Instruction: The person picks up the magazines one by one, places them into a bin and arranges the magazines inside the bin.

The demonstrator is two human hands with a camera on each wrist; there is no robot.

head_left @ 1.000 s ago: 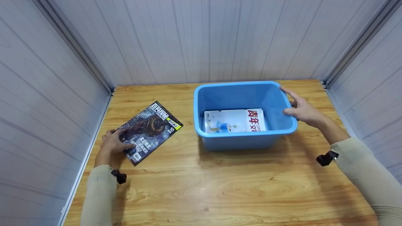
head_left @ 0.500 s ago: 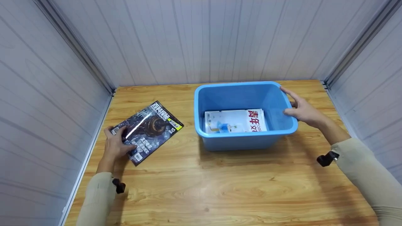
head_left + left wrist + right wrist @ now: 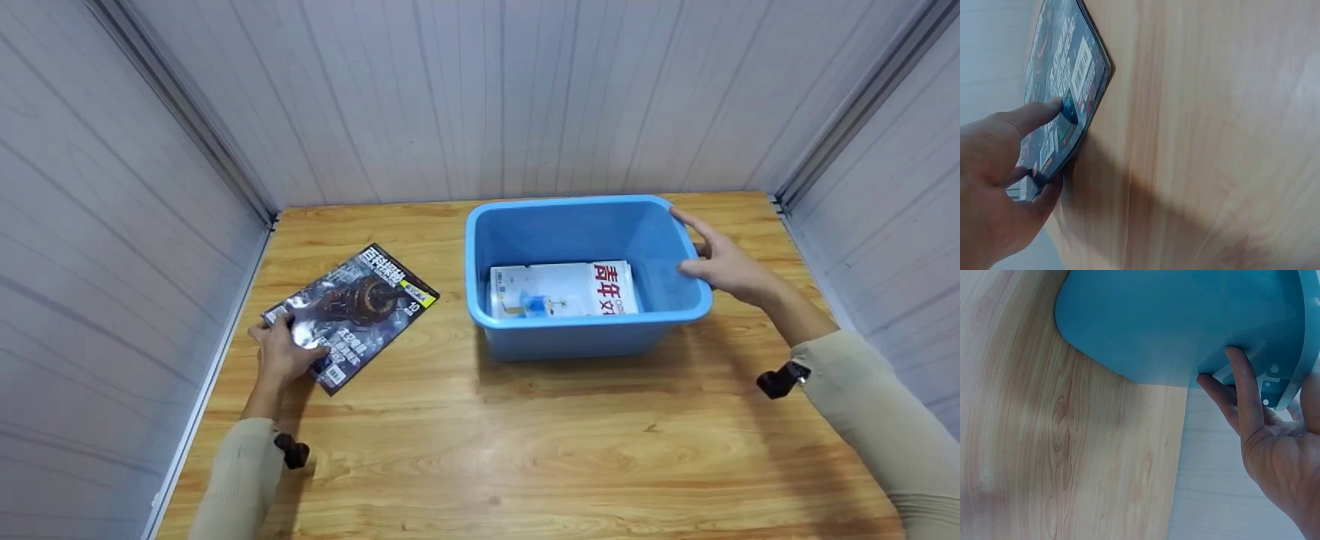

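Magazine (image 3: 352, 313) with a dark glossy cover lies askew on the left part of the wooden bench (image 3: 480, 442), well apart from the blue plastic tub (image 3: 585, 334) to its right. We see the left hand (image 3: 283, 356) at the magazine's near left corner, the forearm running back along the bench's left edge; in the left wrist view its fingers (image 3: 1033, 115) pinch that corner, thumb on the cover and the others curled beneath, so the corner is raised off the wood. We find the right hand (image 3: 724, 262) on the tub's right rim, arm stretched forward from the near right; the right wrist view shows its fingers (image 3: 1244, 391) hooked under the lip of the rim, thumb over the top. Inside the tub a white magazine (image 3: 562, 289) with red characters lies flat on the bottom. Bare wood stretches between the dark magazine and the tub and across the whole near half of the bench; grey panel walls (image 3: 480, 97) close in the left, back and right edges.
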